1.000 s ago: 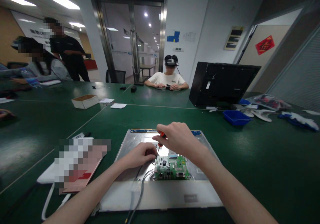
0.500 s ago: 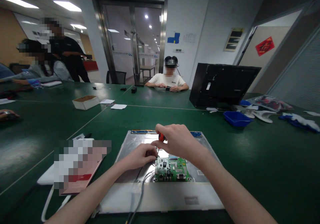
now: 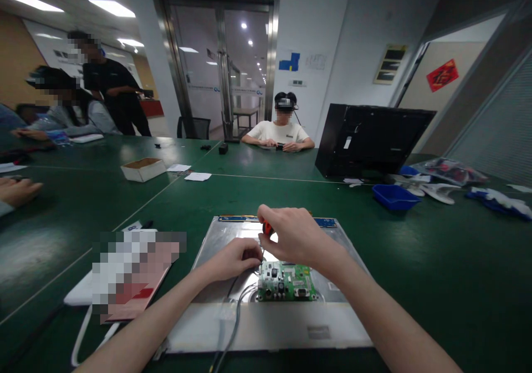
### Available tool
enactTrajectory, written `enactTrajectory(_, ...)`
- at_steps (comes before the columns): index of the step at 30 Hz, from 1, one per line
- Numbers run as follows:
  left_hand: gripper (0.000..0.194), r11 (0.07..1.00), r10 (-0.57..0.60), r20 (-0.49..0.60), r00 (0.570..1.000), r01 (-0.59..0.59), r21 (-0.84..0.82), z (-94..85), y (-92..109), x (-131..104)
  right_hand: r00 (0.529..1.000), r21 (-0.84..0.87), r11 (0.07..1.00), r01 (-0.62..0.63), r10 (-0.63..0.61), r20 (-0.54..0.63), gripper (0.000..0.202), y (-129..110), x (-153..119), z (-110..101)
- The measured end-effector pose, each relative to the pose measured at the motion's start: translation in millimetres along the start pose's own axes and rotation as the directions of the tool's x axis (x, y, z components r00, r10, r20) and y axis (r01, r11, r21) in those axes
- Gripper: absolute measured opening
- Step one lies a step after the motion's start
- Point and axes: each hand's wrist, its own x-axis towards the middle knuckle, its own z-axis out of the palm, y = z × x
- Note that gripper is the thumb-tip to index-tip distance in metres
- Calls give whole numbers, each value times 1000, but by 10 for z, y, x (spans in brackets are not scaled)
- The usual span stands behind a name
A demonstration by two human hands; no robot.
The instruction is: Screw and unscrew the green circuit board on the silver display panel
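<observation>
My right hand (image 3: 297, 234) is closed round the red and black handle of a screwdriver (image 3: 267, 228), its thin shaft pointing down to the upper left corner of a green circuit board (image 3: 286, 281). At that same corner my left hand (image 3: 241, 257) has thumb and fingers pinched together by the screwdriver's tip; what they hold, if anything, is hidden. The board lies on the metal back of a flat display panel (image 3: 224, 240). Dark cables (image 3: 238, 320) run from the board's left side over the panel's pale lower strip.
Left of the panel are a white device (image 3: 78, 290) with a cable and a pinkish booklet (image 3: 137, 301). Beyond stand an open cardboard box (image 3: 143, 170), a black monitor (image 3: 374, 140) and a blue tray (image 3: 394, 197). A person (image 3: 278, 134) sits opposite; others are at left.
The screwdriver handle looks slightly turned in my right hand's fingers. My left hand stays by the board's corner. At the far left, a co-worker's hand has come further into view.
</observation>
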Motion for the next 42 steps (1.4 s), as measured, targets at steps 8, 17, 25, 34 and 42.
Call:
enactTrajectory(8,8,1000,-20,14,1000,20,15,-20,46,-2,999,-55,997,-46,45,-6,15,-20,26,44)
enactTrajectory(17,8,1000,-20,7,1000,20,-6,9,-42,0,999,-37,998,-41,40,-11,22,-23,24,23)
enactTrajectory(25,9,1000,1,14,1000,-1,-10,-10,-9,-1,999,8,999,-49,49,-13,17,-8,31,41)
enactTrajectory(34,7,1000,-20,22,1000,20,18,-20,10,-5,996,-90,992,-87,87,-8,28,-11,45,36)
enactTrajectory(42,10,1000,0,7,1000,-1,4,-1,-41,-2,998,30,998,-56,56,-16,16,-24,22,32)
